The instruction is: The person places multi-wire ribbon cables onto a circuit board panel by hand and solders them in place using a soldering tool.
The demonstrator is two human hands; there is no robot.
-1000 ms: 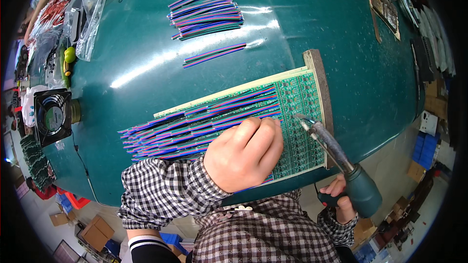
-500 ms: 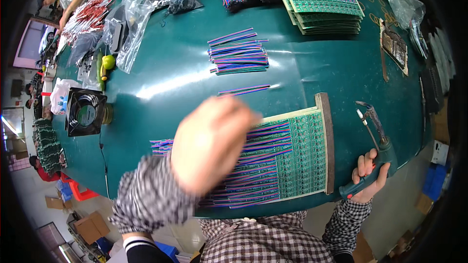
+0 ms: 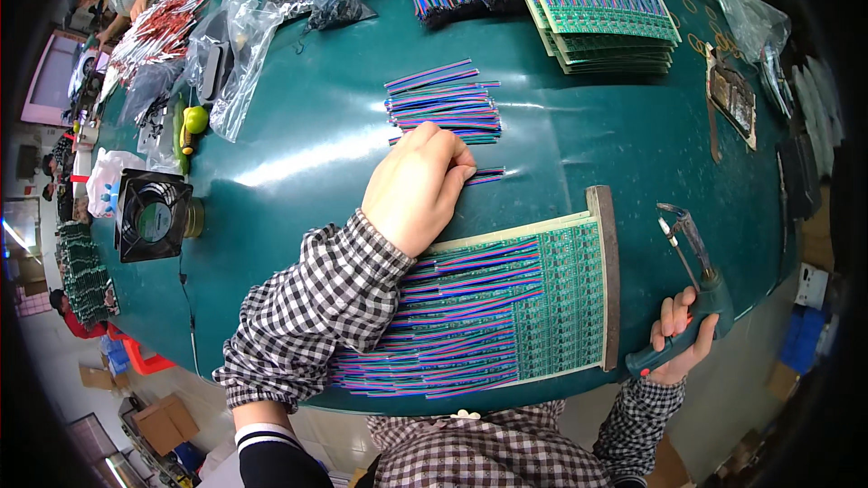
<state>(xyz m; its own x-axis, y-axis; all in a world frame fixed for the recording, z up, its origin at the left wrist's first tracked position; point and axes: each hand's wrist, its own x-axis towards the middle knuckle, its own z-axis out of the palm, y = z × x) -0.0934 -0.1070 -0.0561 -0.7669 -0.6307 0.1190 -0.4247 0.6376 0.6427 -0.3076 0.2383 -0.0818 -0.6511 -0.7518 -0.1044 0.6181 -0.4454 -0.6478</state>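
The left sleeve (image 3: 312, 307) hides the left ends of several wires (image 3: 461, 295) over the circuit panel (image 3: 570, 285).

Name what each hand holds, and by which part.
Right hand: soldering tool, by its green handle. Left hand: at the loose wires; whether it grips any cannot be told.

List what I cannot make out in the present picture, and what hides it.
- Head view, hidden: whether the left hand grips the loose wires; its fingers cover their left ends.
- Head view, hidden: the upper left corner of the circuit panel, behind the checked left sleeve.
- Head view, cut off: far end of the board stack, by the upper edge.
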